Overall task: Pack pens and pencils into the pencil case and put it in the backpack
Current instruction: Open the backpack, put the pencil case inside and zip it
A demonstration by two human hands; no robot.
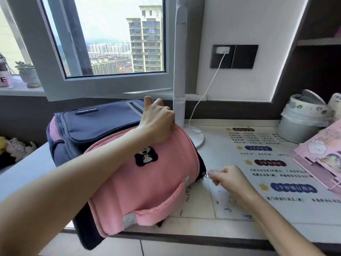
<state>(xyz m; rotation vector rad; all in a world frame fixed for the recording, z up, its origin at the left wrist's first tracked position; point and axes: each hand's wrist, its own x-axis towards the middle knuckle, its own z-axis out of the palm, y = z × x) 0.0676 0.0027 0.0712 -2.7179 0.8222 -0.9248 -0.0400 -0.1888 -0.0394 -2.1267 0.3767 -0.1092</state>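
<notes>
A pink and navy backpack (147, 182) with a panda patch lies on the white desk (212, 196), its lower corner hanging over the front edge. My left hand (158, 121) grips the top edge of the pink flap, near the navy section. At the bag's right side, my right hand (227, 177) pinches a small metal zipper pull (208, 174). No pencil case, pens or pencils are visible.
A white lamp pole and base (180, 108) stands just behind the backpack, with a white cable running to a wall socket (222, 50). A printed sheet (273, 172) covers the desk's right part. A grey bin (299, 121) and pink boxes (324, 163) sit at the right.
</notes>
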